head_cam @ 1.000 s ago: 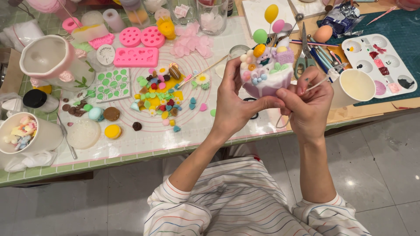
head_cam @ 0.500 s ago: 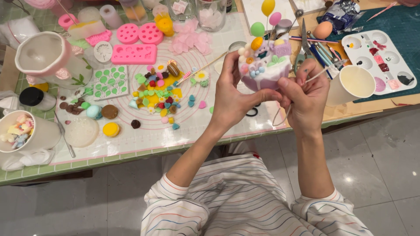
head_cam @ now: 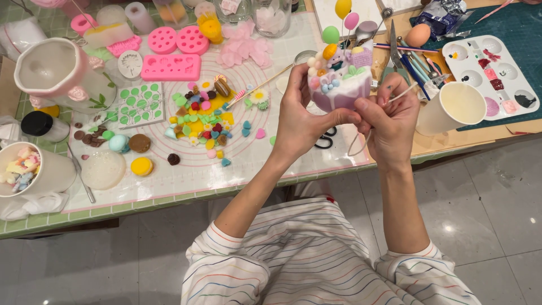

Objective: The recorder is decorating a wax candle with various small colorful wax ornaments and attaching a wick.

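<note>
At the far left of the table (head_cam: 169, 192) stands a white cup (head_cam: 34, 169) filled with small pastel pieces, with a white and pink jug (head_cam: 53, 70) behind it. Further right, pink moulds (head_cam: 169, 53) lie above a round mat (head_cam: 226, 141) scattered with small coloured beads and shapes. Your left hand (head_cam: 302, 116) is closed around the side of the small decorated cake (head_cam: 341, 79), thumb pressed against its lower front edge, holding it raised above the table edge. Your right hand (head_cam: 389, 121) touches the cake's right side and pinches a thin stick (head_cam: 398, 96) between thumb and fingers. Just beside that hand stands a white paper cup (head_cam: 454, 107); a white paint tray (head_cam: 491, 73) lies at the far right.
</note>
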